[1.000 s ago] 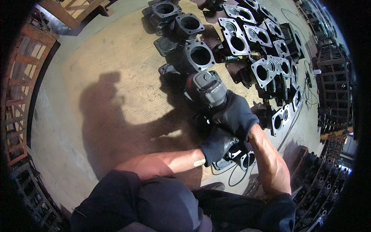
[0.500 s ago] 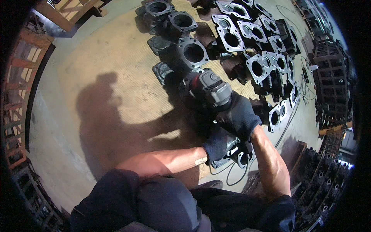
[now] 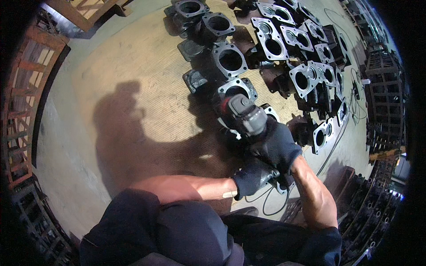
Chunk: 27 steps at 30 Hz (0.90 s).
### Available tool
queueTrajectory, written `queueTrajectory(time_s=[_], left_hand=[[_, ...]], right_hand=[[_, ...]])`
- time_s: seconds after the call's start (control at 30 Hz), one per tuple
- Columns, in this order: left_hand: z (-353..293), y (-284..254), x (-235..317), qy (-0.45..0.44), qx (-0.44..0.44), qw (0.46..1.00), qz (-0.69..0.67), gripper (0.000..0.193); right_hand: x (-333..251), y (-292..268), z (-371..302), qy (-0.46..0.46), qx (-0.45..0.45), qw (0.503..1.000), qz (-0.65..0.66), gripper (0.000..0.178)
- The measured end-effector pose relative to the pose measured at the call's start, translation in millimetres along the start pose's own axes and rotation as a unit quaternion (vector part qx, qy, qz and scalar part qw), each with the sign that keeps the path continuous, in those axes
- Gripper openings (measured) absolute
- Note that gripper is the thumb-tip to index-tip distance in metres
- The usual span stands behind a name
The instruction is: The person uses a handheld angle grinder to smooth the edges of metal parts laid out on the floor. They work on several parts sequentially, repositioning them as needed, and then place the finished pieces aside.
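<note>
Currently, the gloved right hand point(image 3: 276, 142) grasps the power tool point(image 3: 245, 115) behind its head, over a flanged casting point(image 3: 223, 90) right of the shadow point(image 3: 122, 128); the left hand point(image 3: 254, 178) clasps its near end.

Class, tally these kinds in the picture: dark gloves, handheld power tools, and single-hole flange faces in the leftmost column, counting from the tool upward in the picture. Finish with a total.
Dark gloves: 2
Handheld power tool: 1
Single-hole flange faces: 4, the lowest partly hidden by the tool
Total: 7
</note>
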<state>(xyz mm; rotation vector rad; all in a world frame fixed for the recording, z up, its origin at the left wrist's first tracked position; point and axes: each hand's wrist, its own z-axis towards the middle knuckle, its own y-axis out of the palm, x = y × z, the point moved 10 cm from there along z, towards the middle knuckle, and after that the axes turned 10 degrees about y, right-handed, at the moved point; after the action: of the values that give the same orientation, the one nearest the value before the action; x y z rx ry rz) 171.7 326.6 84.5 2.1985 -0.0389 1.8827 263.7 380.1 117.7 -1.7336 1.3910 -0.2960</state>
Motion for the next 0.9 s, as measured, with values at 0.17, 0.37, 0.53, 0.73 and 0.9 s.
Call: queueTrajectory(time_s=[0.17, 0.37, 0.53, 0.73, 0.9], left_hand=[[5.5, 49.6, -42.0, 0.105, 0.076, 0.985, -0.114, 0.023], [11.6, 6.2, -30.6, 0.111, 0.058, 0.992, 0.001, 0.024], [7.2, 8.7, -30.7, 0.062, 0.015, 0.997, 0.051, 0.024], [7.5, 53.6, -54.4, 0.153, 0.108, 0.982, -0.035, 0.025], [11.1, 49.8, -47.5, 0.106, 0.024, 0.992, -0.068, 0.027]], right_hand=[[24.1, -2.2, -24.1, 0.054, -0.018, 0.998, -0.04, 0.059], [-6.4, -0.7, 5.8, 0.009, -0.001, 1.0, -0.021, 0.058], [-5.9, 6.4, 7.1, -0.008, -0.004, 0.999, -0.044, 0.057], [16.6, -1.9, -27.5, 0.028, -0.021, 0.999, -0.026, 0.054], [17.6, -8.8, -19.6, 0.054, 0.01, 0.998, -0.018, 0.06]])
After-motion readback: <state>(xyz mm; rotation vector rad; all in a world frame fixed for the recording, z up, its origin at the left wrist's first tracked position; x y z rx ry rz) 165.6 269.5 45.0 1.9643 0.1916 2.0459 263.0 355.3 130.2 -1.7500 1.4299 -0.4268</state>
